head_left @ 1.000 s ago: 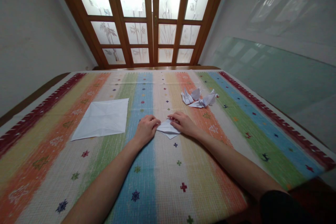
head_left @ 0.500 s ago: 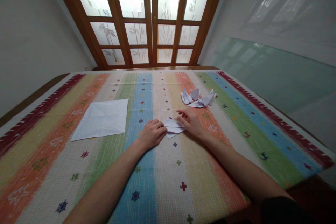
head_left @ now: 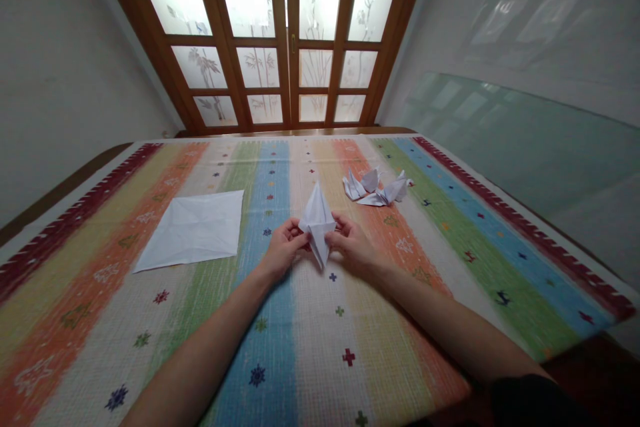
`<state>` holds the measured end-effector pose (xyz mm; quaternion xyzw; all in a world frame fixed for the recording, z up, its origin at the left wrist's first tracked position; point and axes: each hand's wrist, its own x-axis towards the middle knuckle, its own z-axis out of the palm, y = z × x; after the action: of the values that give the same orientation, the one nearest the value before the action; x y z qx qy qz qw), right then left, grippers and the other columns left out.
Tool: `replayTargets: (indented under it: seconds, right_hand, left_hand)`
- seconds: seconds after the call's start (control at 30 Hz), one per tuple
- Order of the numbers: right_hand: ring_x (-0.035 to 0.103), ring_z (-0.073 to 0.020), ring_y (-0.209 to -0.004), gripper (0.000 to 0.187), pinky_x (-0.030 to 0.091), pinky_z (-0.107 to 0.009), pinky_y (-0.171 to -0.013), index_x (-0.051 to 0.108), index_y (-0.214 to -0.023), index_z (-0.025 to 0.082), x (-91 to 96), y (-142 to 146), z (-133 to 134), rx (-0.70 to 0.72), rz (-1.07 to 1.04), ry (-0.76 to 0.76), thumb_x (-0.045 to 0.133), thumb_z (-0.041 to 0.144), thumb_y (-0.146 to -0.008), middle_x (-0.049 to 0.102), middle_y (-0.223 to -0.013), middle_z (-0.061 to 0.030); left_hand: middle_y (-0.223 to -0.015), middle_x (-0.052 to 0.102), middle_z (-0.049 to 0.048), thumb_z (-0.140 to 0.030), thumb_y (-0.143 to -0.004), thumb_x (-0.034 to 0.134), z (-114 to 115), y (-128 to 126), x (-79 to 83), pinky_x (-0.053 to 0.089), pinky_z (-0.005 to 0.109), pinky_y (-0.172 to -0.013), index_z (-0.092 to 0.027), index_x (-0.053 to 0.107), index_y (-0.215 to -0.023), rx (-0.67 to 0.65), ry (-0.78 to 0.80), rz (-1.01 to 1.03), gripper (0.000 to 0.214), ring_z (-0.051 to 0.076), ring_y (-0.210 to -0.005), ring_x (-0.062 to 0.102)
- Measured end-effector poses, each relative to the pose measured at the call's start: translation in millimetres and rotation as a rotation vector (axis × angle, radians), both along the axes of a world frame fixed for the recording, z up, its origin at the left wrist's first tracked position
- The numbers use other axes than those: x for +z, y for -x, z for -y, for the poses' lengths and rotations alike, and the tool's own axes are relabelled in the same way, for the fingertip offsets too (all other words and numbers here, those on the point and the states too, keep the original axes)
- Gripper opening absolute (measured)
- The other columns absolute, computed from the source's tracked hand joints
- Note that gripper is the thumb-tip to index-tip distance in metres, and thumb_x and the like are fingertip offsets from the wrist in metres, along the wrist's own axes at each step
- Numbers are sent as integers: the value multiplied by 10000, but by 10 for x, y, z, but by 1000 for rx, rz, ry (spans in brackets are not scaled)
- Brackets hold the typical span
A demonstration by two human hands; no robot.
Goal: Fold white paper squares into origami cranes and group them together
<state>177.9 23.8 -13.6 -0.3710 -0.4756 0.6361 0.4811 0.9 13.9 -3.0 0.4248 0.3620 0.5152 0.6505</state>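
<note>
Paper, white and folded into a long diamond shape [head_left: 317, 223], stands lifted between both hands above the middle of the striped tablecloth [head_left: 410, 293], its upper point aimed away from the person and its lower point hanging just over the cloth. The left hand [head_left: 283, 250] pinches the folded piece at its left edge, fingers curled closed on the paper; the right hand [head_left: 353, 245] does the same at the right edge, thumb and fingertips closed on the fold. Both forearms lie low over the cloth, reaching in from the near edge. To the left, well apart from the hands, a flat creased square sheet [head_left: 194, 230] lies on the green and yellow stripes. Beyond the right hand, on the orange stripe, sits a small cluster of finished paper figures [head_left: 376, 187], touching one another. No container shows on the table; every piece of paper rests straight on the cloth or in the hands. Behind the table stands a wooden door with frosted glass panes [head_left: 280, 33].
</note>
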Motion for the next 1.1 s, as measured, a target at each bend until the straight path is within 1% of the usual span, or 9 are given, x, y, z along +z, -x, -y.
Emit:
replayTargets:
  seconds: [0.17,0.37,0.47,0.6,0.7,0.8,0.93,1.0,1.1]
  right_hand:
    - [627,-147,-646,443,510,-271,-598,534,-921,201,61,60,46,-186,81,28,802,321,-588,667,-775,8]
    - [591,-142,-542,421,482,-262,-496,449,-1075,226,18,98,109,-66,193,-71,670,361,-743,621,-718,30]
    - [621,-159,-732,398,526,-303,-620,438,-1195,245,-17,2,87,-191,311,-359,545,267,-813,617,-968,-47]
    - [545,-239,-1089,493,495,-430,-887,513,-1242,273,-6,-197,55,-213,685,-957,566,133,-773,502,-1297,-108]
    - [503,-247,-1158,361,442,-439,-949,598,-1162,273,16,-262,61,-131,871,-1277,592,133,-829,559,-1270,-91]
    - [558,-210,-1012,202,436,-371,-860,647,-1053,245,19,-245,75,-49,977,-1439,567,164,-886,680,-1028,-60]
    - [537,-188,-786,199,380,-331,-730,669,-948,190,41,-179,105,78,1259,-1478,470,184,-947,670,-792,-54]
    - [521,-196,-783,224,358,-336,-730,670,-919,176,68,-140,125,140,1417,-1402,449,175,-953,658,-791,-69]
    - [515,-212,-811,205,341,-343,-735,667,-881,168,95,-90,146,209,1521,-1258,471,171,-940,651,-827,-88]
  left_hand:
    - [-663,649,0,-472,-685,731,19,-35,-2,508,260,-594,-156,577,-861,-7,10,-67,393,133,-569,616]
    - [-638,634,-11,-440,-664,728,-48,-6,-70,463,243,-564,-154,608,-870,114,-34,-169,372,136,-564,580]
    - [-599,598,-21,-425,-729,653,-97,65,-116,396,220,-514,-150,641,-845,171,-49,-265,299,116,-519,515]
    - [-587,570,-24,-389,-784,578,-140,144,-140,335,216,-493,-150,659,-796,193,-91,-418,252,107,-508,458]
    - [-628,593,-8,-358,-801,551,-150,155,-133,368,226,-534,-151,652,-756,80,-138,-482,234,120,-559,487]
    - [-728,638,18,-333,-831,515,-144,147,-127,417,244,-597,-141,668,-878,-28,-201,-553,250,133,-626,532]
    - [-981,646,58,-271,-831,530,-104,162,-106,462,279,-700,-166,571,-1190,98,-382,-721,376,145,-745,572]
    - [-1033,626,73,-226,-827,516,-72,183,-84,465,312,-781,-176,596,-1117,120,-546,-819,304,168,-850,577]
    - [-935,624,68,-150,-784,509,-25,215,-58,446,342,-849,-176,641,-895,-38,-789,-979,174,197,-910,566]
